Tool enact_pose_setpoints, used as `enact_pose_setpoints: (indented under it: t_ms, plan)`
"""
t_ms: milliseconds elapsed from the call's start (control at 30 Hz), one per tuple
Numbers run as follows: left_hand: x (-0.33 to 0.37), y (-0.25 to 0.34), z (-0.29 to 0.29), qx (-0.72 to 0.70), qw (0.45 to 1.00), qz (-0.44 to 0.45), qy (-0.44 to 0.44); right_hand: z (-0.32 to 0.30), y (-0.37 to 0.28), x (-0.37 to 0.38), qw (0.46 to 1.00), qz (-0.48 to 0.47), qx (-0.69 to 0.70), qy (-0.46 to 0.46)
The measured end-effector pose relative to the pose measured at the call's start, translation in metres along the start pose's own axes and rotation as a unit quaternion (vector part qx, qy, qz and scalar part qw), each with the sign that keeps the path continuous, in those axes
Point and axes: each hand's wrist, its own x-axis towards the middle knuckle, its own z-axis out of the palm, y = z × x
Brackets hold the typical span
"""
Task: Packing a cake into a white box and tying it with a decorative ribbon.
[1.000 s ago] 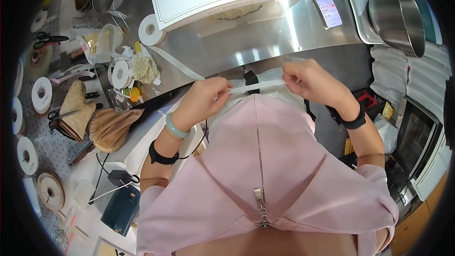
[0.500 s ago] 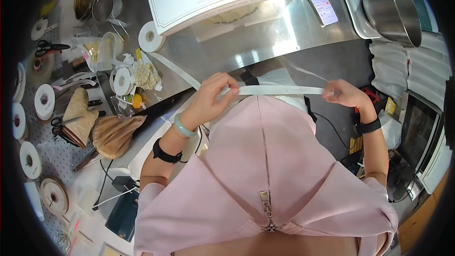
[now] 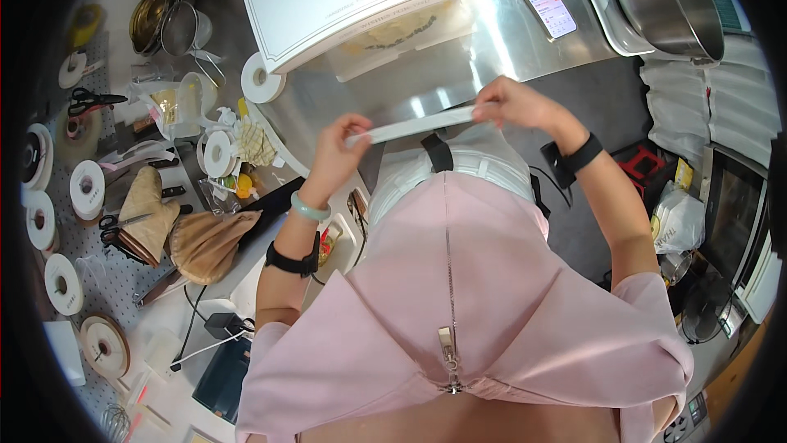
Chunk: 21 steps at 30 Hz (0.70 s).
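A white ribbon (image 3: 422,125) is stretched between my two hands, in front of the steel counter's near edge. My left hand (image 3: 340,148) pinches one part of it between thumb and fingers. At the other end my right hand (image 3: 520,105) grips it with the fingertips. On the counter at the left stands a white ribbon roll (image 3: 263,78), and from it a strip of ribbon runs down toward my left forearm. A large white cake box (image 3: 369,0) with a clear front window sits beyond my hands; something pale shows inside.
A lit phone (image 3: 543,2) lies right of the box on the steel counter (image 3: 459,74). Farther right is a metal bowl (image 3: 668,9). At the left hang several ribbon rolls, scissors (image 3: 94,101) and an oven mitt (image 3: 147,205) on a pegboard. A plastic bag (image 3: 679,218) stands low at right.
Both hands have moved away from my body toward the counter, carrying the ribbon. My right hand has also come left, so the stretch between the hands is shorter and slanted.
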Motion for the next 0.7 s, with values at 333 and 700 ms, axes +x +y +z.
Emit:
enact_pose_setpoints:
  t_ms: [333, 700]
  plan:
    - [0.076, -0.076, 0.008, 0.013, 0.979, -0.140, 0.150, -0.040, 0.031, 0.077, 0.968, -0.019, 0.068, 0.239]
    - [0.082, -0.063, 0.021, -0.076, 0.967, -0.183, 0.161, -0.044, 0.035, 0.077, 0.975, -0.038, 0.067, 0.211]
